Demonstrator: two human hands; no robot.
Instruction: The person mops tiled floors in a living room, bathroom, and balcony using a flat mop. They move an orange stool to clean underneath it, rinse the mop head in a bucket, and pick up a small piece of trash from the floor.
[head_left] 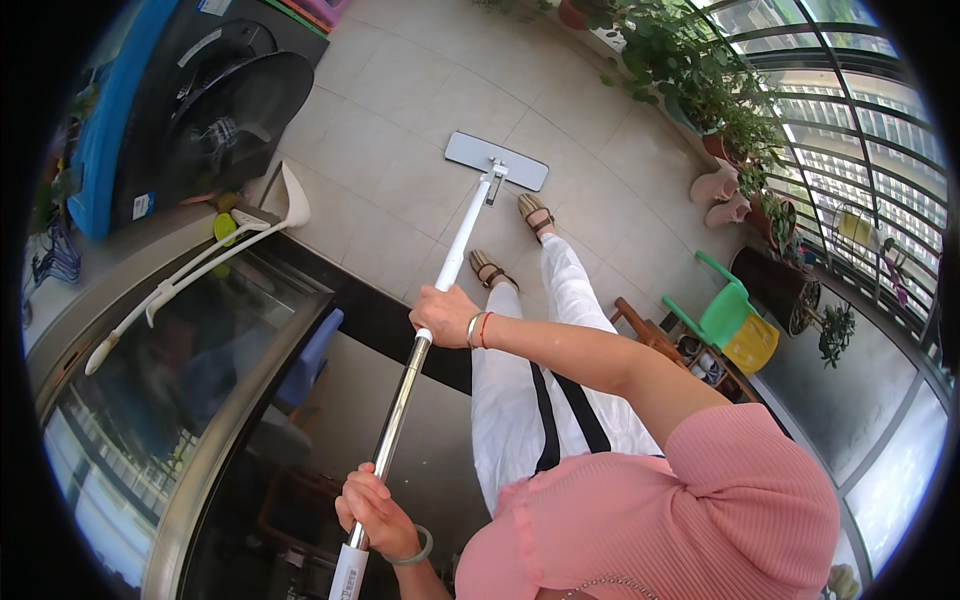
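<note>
A flat mop with a white and silver pole runs from the lower edge up to its grey rectangular head (470, 150), which lies flat on the tiles ahead of my feet. My right hand (445, 316), with a bangle and a red cord at the wrist, wraps round the middle of the mop pole (401, 400). Lower down, my left hand (376, 514), with a pale green bangle, is closed round the pole just above its white end grip (348, 575).
A dark front-loading machine (150, 110) stands at the far left with its round door open. A long-handled white brush (292, 195) leans by the glass sliding door (190, 370). Potted plants (670, 55) line the barred window. A green and yellow child's chair (725, 315) stands on the right.
</note>
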